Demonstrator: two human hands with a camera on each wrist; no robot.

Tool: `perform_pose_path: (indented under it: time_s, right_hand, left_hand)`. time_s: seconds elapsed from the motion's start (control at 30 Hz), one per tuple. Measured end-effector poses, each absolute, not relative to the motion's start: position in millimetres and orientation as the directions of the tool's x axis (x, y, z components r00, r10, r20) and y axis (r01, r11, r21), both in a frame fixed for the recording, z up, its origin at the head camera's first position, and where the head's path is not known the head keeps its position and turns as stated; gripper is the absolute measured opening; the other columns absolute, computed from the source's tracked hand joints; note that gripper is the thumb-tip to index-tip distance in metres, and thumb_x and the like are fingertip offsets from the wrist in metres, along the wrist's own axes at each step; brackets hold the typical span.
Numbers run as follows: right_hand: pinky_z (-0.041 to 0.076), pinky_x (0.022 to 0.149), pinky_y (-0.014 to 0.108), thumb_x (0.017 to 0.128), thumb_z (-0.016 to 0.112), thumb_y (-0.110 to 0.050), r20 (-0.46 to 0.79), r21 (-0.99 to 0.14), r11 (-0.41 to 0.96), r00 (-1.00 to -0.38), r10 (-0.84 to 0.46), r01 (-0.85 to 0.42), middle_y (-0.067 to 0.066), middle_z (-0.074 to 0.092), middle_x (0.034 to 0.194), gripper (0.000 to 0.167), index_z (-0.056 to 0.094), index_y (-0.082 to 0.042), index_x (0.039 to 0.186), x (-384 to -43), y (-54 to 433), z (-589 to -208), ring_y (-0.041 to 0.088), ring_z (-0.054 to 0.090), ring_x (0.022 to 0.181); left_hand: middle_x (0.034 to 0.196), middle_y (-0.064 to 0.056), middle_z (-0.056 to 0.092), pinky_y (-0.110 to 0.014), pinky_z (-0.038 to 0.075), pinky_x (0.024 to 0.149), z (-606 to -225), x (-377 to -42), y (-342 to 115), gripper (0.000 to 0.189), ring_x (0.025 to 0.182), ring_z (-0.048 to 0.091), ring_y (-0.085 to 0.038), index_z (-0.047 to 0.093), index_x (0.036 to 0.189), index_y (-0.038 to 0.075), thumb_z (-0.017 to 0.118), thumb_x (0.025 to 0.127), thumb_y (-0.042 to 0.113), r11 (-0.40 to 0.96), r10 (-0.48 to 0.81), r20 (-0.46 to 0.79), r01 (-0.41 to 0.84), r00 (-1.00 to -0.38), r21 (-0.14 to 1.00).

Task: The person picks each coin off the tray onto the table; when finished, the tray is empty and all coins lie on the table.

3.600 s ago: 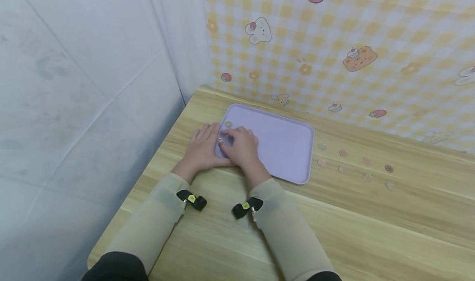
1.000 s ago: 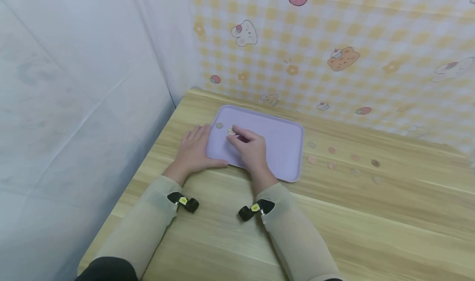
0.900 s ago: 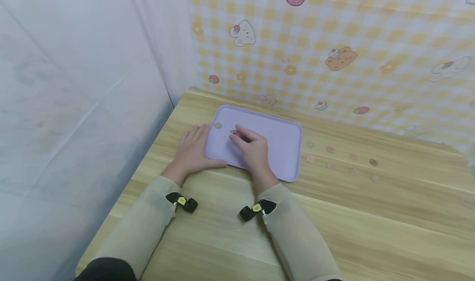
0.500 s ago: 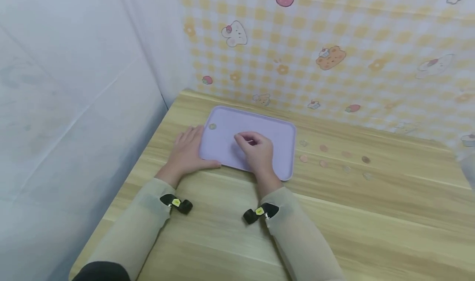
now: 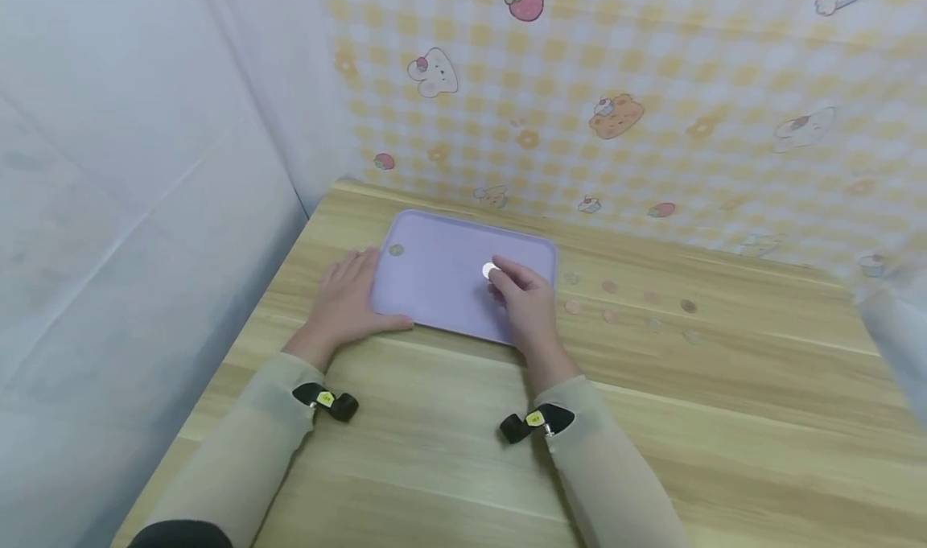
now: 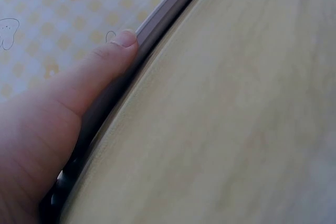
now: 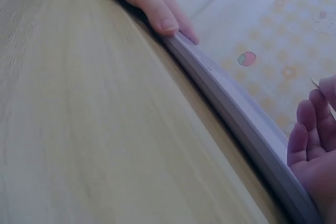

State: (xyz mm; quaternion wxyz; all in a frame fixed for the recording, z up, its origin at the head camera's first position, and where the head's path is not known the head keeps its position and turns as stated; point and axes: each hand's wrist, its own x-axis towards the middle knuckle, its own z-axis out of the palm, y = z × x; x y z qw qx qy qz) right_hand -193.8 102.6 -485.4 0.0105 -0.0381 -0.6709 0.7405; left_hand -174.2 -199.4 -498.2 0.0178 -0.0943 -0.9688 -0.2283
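Note:
My right hand (image 5: 530, 302) pinches a coin (image 5: 489, 270) between thumb and forefinger above the right part of a lilac tray (image 5: 442, 286); the coin shines white. In the right wrist view a thin edge of the coin (image 7: 315, 83) shows at the fingertips, and the other fingers are curled. My left hand (image 5: 346, 302) rests at the tray's left end with its fingers straight. Its thumb (image 6: 105, 64) lies along the tray's front rim. Another coin (image 5: 396, 249) lies in the tray's far left corner.
Right of the tray, several silvery and coppery coins, one a dark coin (image 5: 689, 306), lie in two rows on the wooden table (image 5: 434, 435). A yellow checked cloth (image 5: 550, 73) hangs behind, and a white sheet (image 5: 145, 170) closes off the left side.
My right hand has lifted a coin from the tray's left end and carried it rightward over the tray. The left hand stays at the tray's edge. The head view has shifted slightly.

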Motion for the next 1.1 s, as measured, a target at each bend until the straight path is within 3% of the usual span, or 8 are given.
perform_pose_path:
  time_s: [0.2, 0.47, 0.83, 1.1]
  right_hand:
    - [0.062, 0.082, 0.026, 0.101, 0.073, -0.006, -0.135, -0.978, -0.168, -0.989, 0.064, 0.123, 0.005, 0.076, 0.104, 0.03, 0.075, 0.001, 0.13, -191, 124, -481, 0.013, 0.071, 0.086]
    - [0.059, 0.077, 0.022, 0.102, 0.073, -0.012, -0.041, -0.998, 0.04, -0.992, 0.122, 0.046, -0.004, 0.076, 0.097, 0.029, 0.076, -0.001, 0.128, -183, 175, -478, 0.011, 0.069, 0.085]
    - [0.053, 0.073, 0.021, 0.103, 0.073, -0.028, -0.048, -0.974, 0.197, -0.952, 0.301, 0.111, -0.004, 0.072, 0.105, 0.03, 0.078, -0.013, 0.129, -178, 273, -480, 0.014, 0.067, 0.089]
    - [0.052, 0.068, 0.016, 0.103, 0.074, -0.022, -0.064, -0.988, 0.098, -0.891, 0.449, 0.12, -0.006, 0.072, 0.1, 0.028, 0.079, -0.009, 0.127, -174, 341, -482, 0.012, 0.061, 0.085]
  left_hand:
    - [0.172, -0.02, 0.026, -0.063, 0.01, 0.128, -501, -173, -202, 0.146, 0.16, 0.015, -0.044, 0.018, 0.17, 0.002, 0.082, 0.067, 0.084, 0.881, 0.171, 0.06, 0.18, -0.983, 0.438]
    - [0.173, -0.022, 0.025, -0.065, 0.009, 0.128, -500, -172, -200, 0.146, 0.159, 0.015, -0.046, 0.017, 0.17, 0.001, 0.08, 0.068, 0.086, 0.876, 0.182, 0.055, 0.188, -0.982, 0.444]
    - [0.174, -0.023, 0.023, -0.064, 0.008, 0.128, -500, -173, -199, 0.147, 0.16, 0.014, -0.047, 0.015, 0.17, 0.0, 0.079, 0.069, 0.086, 0.883, 0.184, 0.052, 0.188, -0.982, 0.43]
    - [0.173, -0.025, 0.022, -0.065, 0.008, 0.128, -498, -175, -198, 0.147, 0.159, 0.014, -0.048, 0.014, 0.17, -0.001, 0.08, 0.07, 0.084, 0.878, 0.193, 0.05, 0.195, -0.98, 0.437]
